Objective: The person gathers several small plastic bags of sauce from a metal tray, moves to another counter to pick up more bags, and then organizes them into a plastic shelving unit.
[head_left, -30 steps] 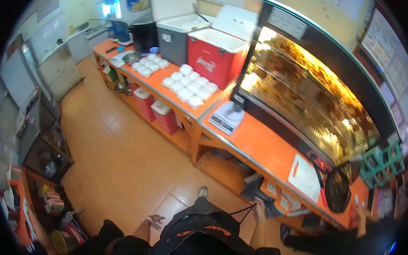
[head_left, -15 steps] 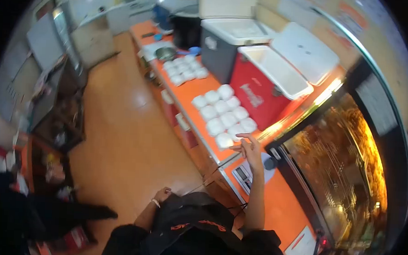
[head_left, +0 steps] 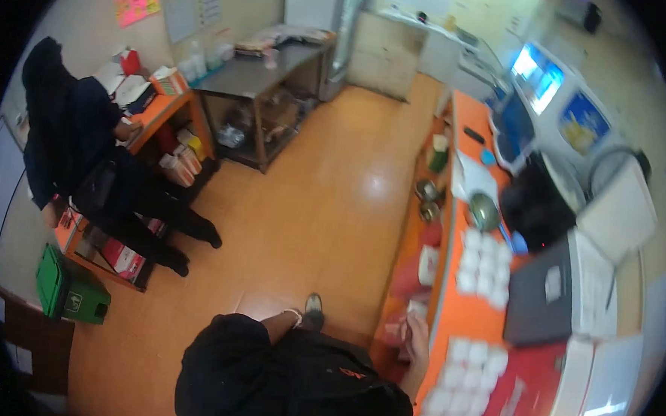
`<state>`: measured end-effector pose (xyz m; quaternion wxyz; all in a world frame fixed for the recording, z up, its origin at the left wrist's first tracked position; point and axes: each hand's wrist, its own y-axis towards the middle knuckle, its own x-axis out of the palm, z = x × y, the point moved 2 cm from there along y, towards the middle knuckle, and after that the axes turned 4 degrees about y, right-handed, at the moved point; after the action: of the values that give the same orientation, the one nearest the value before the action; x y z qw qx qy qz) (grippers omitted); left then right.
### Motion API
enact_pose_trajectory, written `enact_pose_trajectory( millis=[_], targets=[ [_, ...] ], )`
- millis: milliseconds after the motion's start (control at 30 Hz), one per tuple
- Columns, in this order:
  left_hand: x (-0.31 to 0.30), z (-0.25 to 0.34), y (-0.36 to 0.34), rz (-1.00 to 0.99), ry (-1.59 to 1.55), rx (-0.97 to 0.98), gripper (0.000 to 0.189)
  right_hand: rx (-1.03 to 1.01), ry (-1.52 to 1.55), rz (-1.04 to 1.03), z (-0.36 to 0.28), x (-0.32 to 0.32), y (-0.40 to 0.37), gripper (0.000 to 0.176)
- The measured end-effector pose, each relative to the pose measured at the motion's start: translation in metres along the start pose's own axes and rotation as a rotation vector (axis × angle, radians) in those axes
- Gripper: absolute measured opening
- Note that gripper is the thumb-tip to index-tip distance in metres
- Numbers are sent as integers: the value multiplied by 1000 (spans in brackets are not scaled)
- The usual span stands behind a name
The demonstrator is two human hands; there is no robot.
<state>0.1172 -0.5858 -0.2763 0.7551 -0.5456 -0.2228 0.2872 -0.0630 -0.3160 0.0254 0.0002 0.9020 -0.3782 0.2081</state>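
Observation:
My right hand [head_left: 418, 339] is beside the front edge of the orange counter [head_left: 452, 308], with its fingers loosely apart; I see nothing held in it. Just beyond lie pinkish plastic bags [head_left: 398, 326] on the shelf below; contact cannot be made out. My left hand [head_left: 295, 319] hangs low by my body above the floor, a white band at the wrist, its fingers too small and blurred to read. On the counter, rounded white packs sit in two groups, a nearer one [head_left: 463, 380] and a farther one [head_left: 483, 269].
A grey cooler [head_left: 543, 298] and a red cooler [head_left: 523, 395] stand behind the packs. Farther along are a metal bowl [head_left: 483, 212] and a large black pot [head_left: 541, 192]. At left, a person in dark clothes [head_left: 88, 135] stands by an orange table, near a green bin [head_left: 73, 288].
My view has swung left, bringing the person and the green bin into sight. The right hand has dropped from above the white packs and scale to the counter's front edge.

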Motion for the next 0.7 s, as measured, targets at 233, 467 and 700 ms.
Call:
enact_pose_trajectory(
  millis=[233, 467, 700],
  targets=[
    [-181, -53, -137, -152, -572, -145, 72, 461, 17, -19, -2, -15, 161, 29],
    [-232, -111, -142, -81, -723, -19, 61, 631, 15, 338, 60, -123, 234, 37],
    [-256, -250, -33, 407, -159, 227, 53, 691, -59, 531, 42, -169, 429, 38]
  ],
)
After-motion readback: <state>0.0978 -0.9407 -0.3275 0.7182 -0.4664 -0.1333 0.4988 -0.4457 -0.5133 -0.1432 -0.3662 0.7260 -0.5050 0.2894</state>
